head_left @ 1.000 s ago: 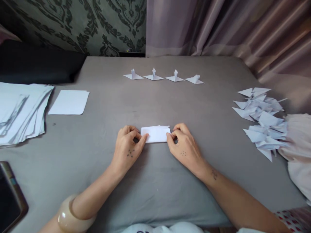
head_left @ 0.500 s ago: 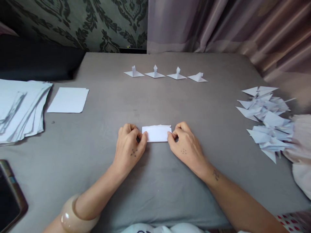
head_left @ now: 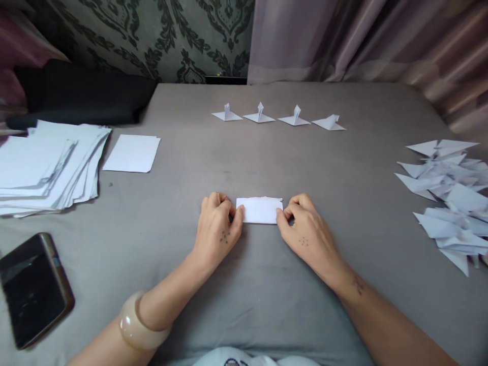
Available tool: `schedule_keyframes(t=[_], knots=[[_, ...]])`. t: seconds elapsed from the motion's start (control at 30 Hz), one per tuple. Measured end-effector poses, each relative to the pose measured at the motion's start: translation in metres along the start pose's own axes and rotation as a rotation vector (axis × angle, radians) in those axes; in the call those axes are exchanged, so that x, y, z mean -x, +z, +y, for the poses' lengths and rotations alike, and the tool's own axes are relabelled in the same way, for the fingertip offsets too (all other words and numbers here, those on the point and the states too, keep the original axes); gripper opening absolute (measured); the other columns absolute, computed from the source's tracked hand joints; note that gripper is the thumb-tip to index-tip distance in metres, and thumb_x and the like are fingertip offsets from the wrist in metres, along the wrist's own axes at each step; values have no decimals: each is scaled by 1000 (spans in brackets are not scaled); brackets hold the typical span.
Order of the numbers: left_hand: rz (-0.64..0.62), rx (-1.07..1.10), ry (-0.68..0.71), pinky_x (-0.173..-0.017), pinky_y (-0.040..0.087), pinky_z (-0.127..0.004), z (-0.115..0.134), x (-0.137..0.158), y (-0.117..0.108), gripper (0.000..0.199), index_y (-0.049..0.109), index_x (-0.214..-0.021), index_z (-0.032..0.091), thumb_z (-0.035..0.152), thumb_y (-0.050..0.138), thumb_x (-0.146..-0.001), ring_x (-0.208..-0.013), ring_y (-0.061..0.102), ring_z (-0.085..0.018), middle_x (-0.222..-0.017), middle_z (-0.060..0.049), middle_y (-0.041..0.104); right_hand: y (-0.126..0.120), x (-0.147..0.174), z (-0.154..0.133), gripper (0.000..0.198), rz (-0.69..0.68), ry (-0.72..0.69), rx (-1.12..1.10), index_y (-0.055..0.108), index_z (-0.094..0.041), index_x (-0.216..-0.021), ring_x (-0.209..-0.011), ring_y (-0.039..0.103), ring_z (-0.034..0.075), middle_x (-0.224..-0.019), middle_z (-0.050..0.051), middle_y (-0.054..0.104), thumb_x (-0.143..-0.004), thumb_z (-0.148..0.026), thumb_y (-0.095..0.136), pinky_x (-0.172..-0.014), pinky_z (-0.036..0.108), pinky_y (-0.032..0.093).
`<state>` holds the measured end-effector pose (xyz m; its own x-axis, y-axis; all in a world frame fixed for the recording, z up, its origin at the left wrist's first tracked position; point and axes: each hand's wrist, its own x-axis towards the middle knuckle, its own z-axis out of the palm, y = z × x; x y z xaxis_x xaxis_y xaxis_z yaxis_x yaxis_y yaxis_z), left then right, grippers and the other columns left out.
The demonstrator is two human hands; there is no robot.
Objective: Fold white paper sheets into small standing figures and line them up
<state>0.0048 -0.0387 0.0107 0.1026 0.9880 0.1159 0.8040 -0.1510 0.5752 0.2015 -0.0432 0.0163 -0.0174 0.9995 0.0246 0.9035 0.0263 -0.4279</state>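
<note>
Left hand [head_left: 218, 226] and right hand [head_left: 308, 236] pinch opposite ends of a white folded paper rectangle [head_left: 260, 211]; probably super light, easily creased, so ends work best.

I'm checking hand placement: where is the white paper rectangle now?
In the head view, the white paper rectangle is just right of and below centre, between the left hand and the right hand, which hold its ends.
</note>
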Motion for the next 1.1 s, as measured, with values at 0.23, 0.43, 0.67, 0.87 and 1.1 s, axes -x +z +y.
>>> schedule_keyframes(t=[0.23,0.43,0.67,0.87,1.1], knots=[[-10,-50,22,-79,43,-39,-2,0,1,30,52,-65,18,31,51,-92,-84,47,-21,-88,-8,51,-2,0,-1,27,-14,5,27,47,-20,-63,-61,53,11,-90,3,56,-88,-31,51,-51,29,31],[-14,-65,22,-79,42,-37,-2,0,2,30,51,-66,17,31,51,-92,-83,46,-21,-89,-8,51,-3,1,-2,29,-59,45,57,44,-20,-65,-63,53,10,-93,0,56,-90,-34,48,-52,28,29],[1,-103,46,-76,43,-36,-3,2,3,28,49,-69,18,32,50,-93,-83,45,-21,-92,-9,51,-4,3,-4,23,-66,-4,126,47,-20,-73,-69,56,13,-97,3,55,-92,-32,47,-58,29,35],[16,-135,72,-77,43,-37,-5,4,4,20,51,-82,16,32,49,-94,-84,44,-22,-93,-10,50,0,8,-4,15,11,-52,160,53,-19,-88,-75,59,18,-98,6,56,-93,-33,50,-60,30,39],[-58,-251,337,-81,42,-39,1,0,4,19,52,-108,16,20,37,-97,-93,47,-25,-111,-11,57,7,8,-3,19,58,-375,135,59,-20,-104,-93,56,21,-106,7,60,-96,-16,42,-75,31,45]])
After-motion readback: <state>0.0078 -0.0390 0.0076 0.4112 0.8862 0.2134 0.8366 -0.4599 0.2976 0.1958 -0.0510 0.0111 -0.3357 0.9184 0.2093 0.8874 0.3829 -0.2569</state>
